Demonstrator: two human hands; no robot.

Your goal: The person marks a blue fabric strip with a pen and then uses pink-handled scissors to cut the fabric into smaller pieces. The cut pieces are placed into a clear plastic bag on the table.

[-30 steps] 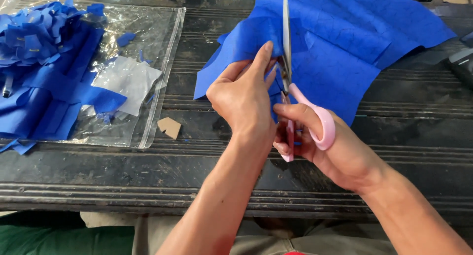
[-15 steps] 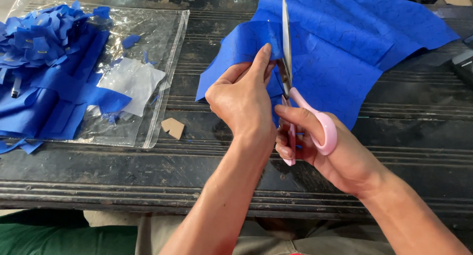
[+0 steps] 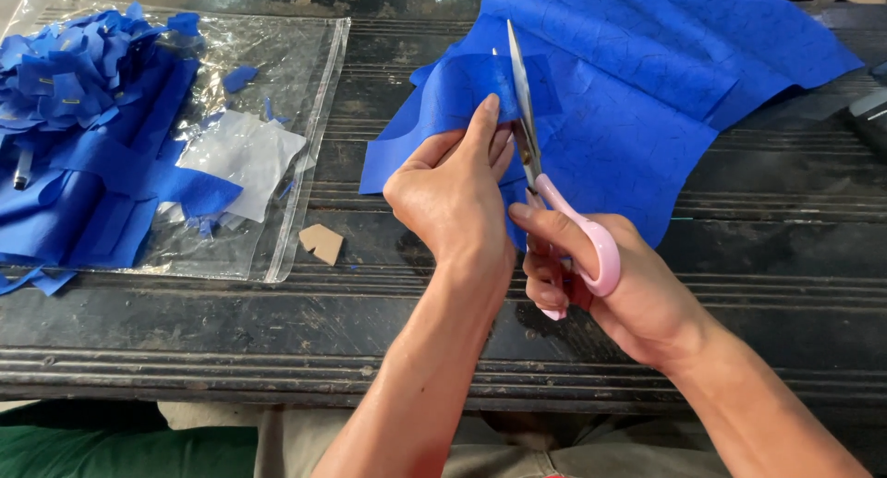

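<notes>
- table, dark, worn and grooved, fills the view; its ridges run left to right, and nothing of the room beyond it shows.
- blue sheet, wrinkled and marked with thin drawn lines, spreads over the far right of the table, its near left edge lifted toward the hands.
- clear plastic bag, flat and rectangular, lies at far left with a heap of blue cut pieces on it and a white scrap near its middle.
- left hand pinches the sheet's edge between thumb and fingers, closed on it.
- right hand grips the pink-handled scissors, fingers curled through the loops.
- scissors' long axis runs away from the person, tips pointing to the far edge, tilted slightly left; the blades look nearly closed on the sheet just beside the left fingertips.
- small tan cardboard scrap lies on the table just beside the bag's near right corner.
</notes>
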